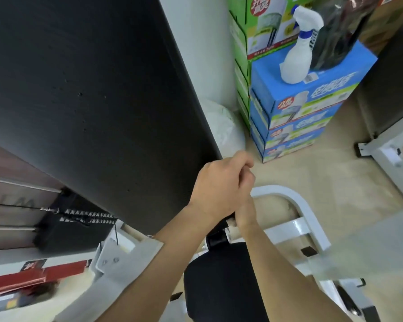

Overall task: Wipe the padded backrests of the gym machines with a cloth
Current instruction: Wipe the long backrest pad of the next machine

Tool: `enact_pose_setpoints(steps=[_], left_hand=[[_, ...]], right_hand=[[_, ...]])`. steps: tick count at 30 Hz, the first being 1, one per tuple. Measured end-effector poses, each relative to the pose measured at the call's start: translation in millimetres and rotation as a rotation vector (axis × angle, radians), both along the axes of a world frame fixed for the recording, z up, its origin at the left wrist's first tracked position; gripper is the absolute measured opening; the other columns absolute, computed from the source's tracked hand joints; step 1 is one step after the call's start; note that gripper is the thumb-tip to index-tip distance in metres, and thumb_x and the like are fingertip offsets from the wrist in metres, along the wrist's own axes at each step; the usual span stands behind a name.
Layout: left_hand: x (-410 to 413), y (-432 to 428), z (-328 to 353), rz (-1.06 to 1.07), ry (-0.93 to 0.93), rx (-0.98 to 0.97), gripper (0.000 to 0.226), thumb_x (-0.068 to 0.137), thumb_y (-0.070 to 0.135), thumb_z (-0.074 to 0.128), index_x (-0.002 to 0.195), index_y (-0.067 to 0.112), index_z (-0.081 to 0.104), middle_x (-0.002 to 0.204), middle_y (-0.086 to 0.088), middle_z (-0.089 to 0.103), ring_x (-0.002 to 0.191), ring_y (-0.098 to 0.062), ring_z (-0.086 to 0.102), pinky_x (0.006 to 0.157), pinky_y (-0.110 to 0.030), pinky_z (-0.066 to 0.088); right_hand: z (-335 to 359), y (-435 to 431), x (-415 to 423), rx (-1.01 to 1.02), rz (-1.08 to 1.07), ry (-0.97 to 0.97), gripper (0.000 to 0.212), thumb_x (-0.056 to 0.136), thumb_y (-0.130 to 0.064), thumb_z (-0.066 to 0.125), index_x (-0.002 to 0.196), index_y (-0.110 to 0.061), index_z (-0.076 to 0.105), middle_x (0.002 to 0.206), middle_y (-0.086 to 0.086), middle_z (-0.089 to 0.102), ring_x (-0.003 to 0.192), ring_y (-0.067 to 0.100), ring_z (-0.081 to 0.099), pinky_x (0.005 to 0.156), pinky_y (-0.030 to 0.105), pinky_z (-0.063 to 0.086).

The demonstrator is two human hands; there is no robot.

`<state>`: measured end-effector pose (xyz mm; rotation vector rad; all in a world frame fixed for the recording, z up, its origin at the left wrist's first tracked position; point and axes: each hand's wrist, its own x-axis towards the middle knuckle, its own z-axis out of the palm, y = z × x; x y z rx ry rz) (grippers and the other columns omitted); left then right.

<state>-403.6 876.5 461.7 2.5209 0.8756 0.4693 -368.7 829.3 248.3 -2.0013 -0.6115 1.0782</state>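
A long black padded backrest [91, 101] slants from the upper left down to the middle of the view. At its lower corner my two hands meet. My left hand [219, 184] lies on top with its fingers curled shut, and no cloth shows in it. My right hand [244, 212] comes up from the lower right and is mostly hidden under the left, so only the wrist and part of the palm show. What the fingers close on is hidden. Below the hands sits a black seat pad [219, 287].
The machine's white metal frame [298, 210] curves just right of my hands. Stacked blue boxes [300, 112] and green boxes [244, 54] stand in the corner. A white spray bottle [298, 59] with something white over its nozzle and a dark bag [340, 36] rest on them. Another machine's foot [382, 156] is at far right.
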Motion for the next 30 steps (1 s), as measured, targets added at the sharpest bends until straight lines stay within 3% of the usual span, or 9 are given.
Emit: enact_pose_setpoints(steps=[8,11,13,15,17,19,22,25,30], left_hand=[[-15,0,26,0.021,-0.011,-0.06,0.016,0.09,0.015,0.052,0.097,0.012,0.065,0.049,0.014,0.034,0.048,-0.015,0.045,0.055,-0.039,0.052],[-23,1,61,0.038,-0.068,-0.022,0.013,0.089,0.014,0.054,0.094,0.012,0.066,0.052,0.012,0.041,0.048,-0.016,0.047,0.054,-0.039,0.052],[-31,4,89,0.061,-0.099,-0.007,0.013,0.09,0.015,0.054,0.095,0.013,0.066,0.06,0.006,0.057,0.052,-0.016,0.057,0.055,-0.04,0.054],[-41,9,121,0.085,-0.147,0.029,0.015,0.092,0.018,0.052,0.099,0.014,0.065,0.062,0.006,0.059,0.052,-0.012,0.056,0.053,-0.04,0.053],[-55,16,155,0.145,-0.207,0.054,0.018,0.093,0.023,0.048,0.105,0.017,0.059,0.06,0.009,0.055,0.048,-0.01,0.051,0.051,-0.038,0.05],[-70,26,185,0.224,-0.277,0.063,0.015,0.095,0.02,0.051,0.109,0.018,0.055,0.06,0.005,0.057,0.049,-0.013,0.054,0.051,-0.039,0.05],[-95,40,213,0.346,-0.346,0.071,0.011,0.097,0.014,0.052,0.106,0.018,0.057,0.061,0.002,0.059,0.052,-0.014,0.055,0.055,-0.037,0.051],[-120,48,223,0.45,-0.386,0.049,0.011,0.098,0.013,0.051,0.104,0.02,0.057,0.064,0.002,0.059,0.055,-0.013,0.055,0.058,-0.035,0.052],[-147,61,225,0.61,-0.41,0.007,0.013,0.098,0.013,0.05,0.104,0.024,0.056,0.071,0.005,0.062,0.066,-0.012,0.059,0.061,-0.02,0.048]], right_hand=[[67,1,10,-0.157,-0.271,0.439,0.036,0.095,-0.034,0.041,0.065,-0.021,0.056,0.046,-0.004,0.055,0.038,0.013,0.05,0.039,0.023,0.038],[137,21,10,0.043,-0.258,0.27,0.032,0.104,-0.024,0.043,0.077,-0.032,0.057,0.063,-0.011,0.062,0.062,0.01,0.061,0.046,0.015,0.047],[199,40,10,0.216,-0.23,0.177,0.028,0.106,-0.022,0.041,0.091,-0.027,0.064,0.076,-0.008,0.068,0.077,0.018,0.065,0.061,0.024,0.055],[266,61,12,0.394,-0.317,0.217,0.031,0.108,-0.025,0.038,0.117,-0.014,0.066,0.102,0.0,0.069,0.093,0.019,0.063,0.077,0.03,0.049],[340,85,12,0.595,-0.371,0.261,0.032,0.109,-0.032,0.037,0.119,-0.021,0.065,0.112,-0.005,0.064,0.101,0.003,0.059,0.086,0.021,0.039],[395,108,10,0.741,-0.342,0.129,0.031,0.108,-0.035,0.036,0.115,-0.022,0.065,0.113,-0.008,0.064,0.106,-0.001,0.057,0.102,0.029,0.039],[430,128,3,0.831,-0.264,-0.217,0.051,0.106,-0.032,0.033,0.147,-0.005,0.045,0.152,0.011,0.045,0.142,0.02,0.037,0.121,0.041,0.024],[439,135,-4,0.917,-0.2,-0.593,0.055,0.105,-0.024,0.036,0.154,0.0,0.03,0.161,0.019,0.029,0.15,0.029,0.025,0.124,0.045,0.018],[448,149,-5,0.829,-0.02,-1.342,0.051,0.107,-0.026,0.032,0.155,-0.009,0.034,0.161,0.024,0.027,0.149,0.044,0.021,0.122,0.053,0.019]])
